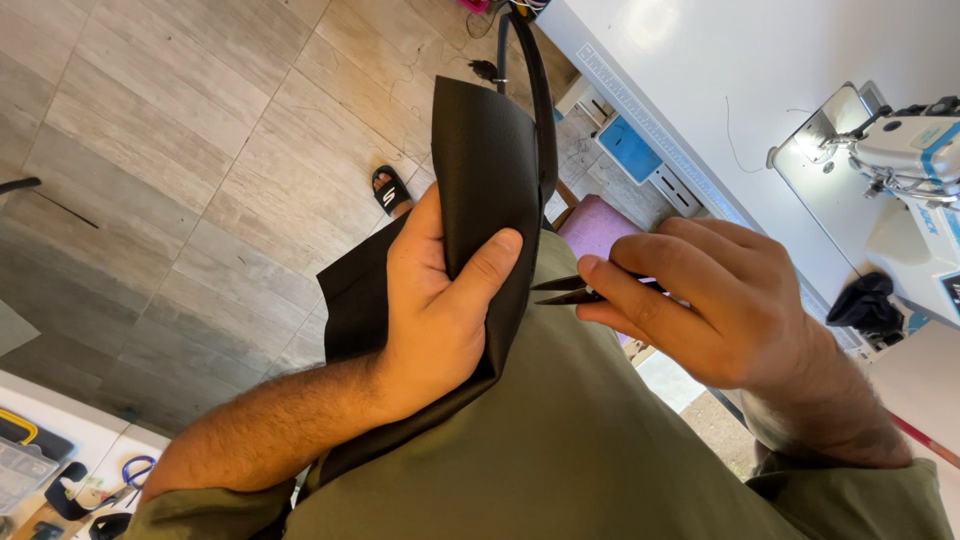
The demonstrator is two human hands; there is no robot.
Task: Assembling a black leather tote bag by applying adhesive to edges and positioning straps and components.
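Over a grey tiled floor (150, 150), beside a white worktop (720, 90), the left hand (435, 310) clasps black fabric (490, 170); the right hand (700, 300) pinches small snips (565, 290), blades near the fabric.

Left hand (440, 300) clenched — right hand (690, 300) pinching.

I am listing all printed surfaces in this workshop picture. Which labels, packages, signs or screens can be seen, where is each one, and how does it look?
Label on the sewing machine: far right on the white table; a blue band with white lettering on the white body.
Printed ruler strip: along the table's front edge; a narrow white strip with fine dark marks.
Slipper: on the tiled floor; black with a white mark.
No packages, signs or screens show.
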